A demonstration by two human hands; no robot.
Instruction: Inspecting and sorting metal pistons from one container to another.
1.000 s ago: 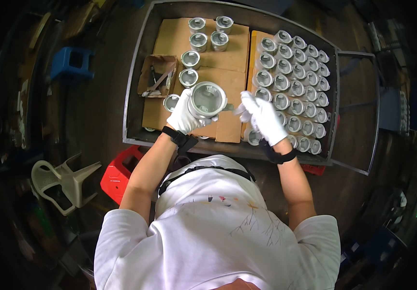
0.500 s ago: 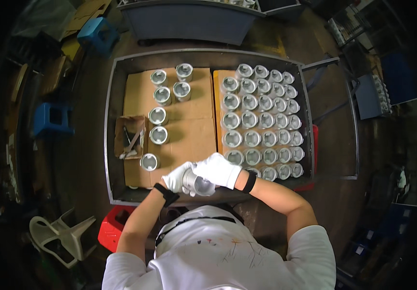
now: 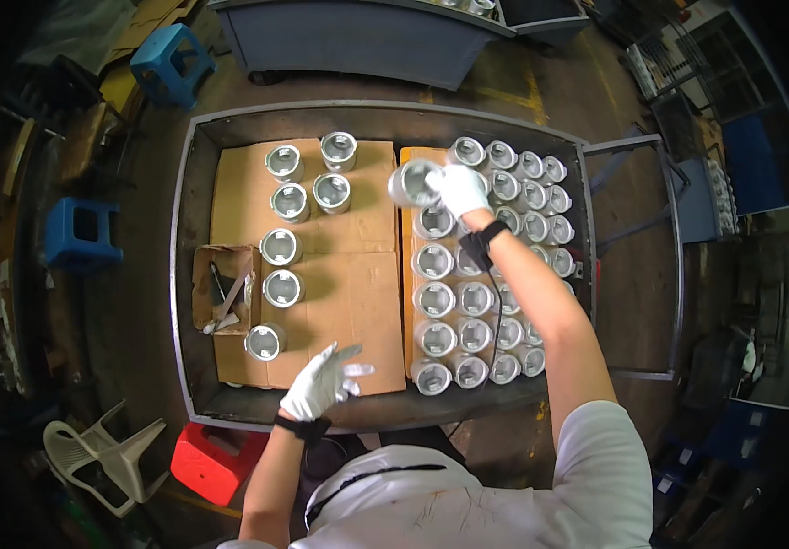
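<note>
My right hand, in a white glove, reaches to the far left corner of the right-hand group and grips a silver metal piston. That piston is hollow and slightly tilted, and overhangs the group's left edge. Whether it still touches the sheet below is hidden. My left hand, also gloved, hovers over the near edge of the cardboard, fingers spread and holding nothing. Closest to it stands a single piston. Rows of upright pistons fill the right side, partly covered by my right forearm.
A metal-rimmed cart holds everything. Several pistons stand on its left cardboard, beside a small open box with tools. Around it are a red stool, a white chair, blue stools and another cart beyond.
My hands were together at the near edge around a piston. They have parted: the left is open and empty, while the right has moved far forward and holds a piston.
</note>
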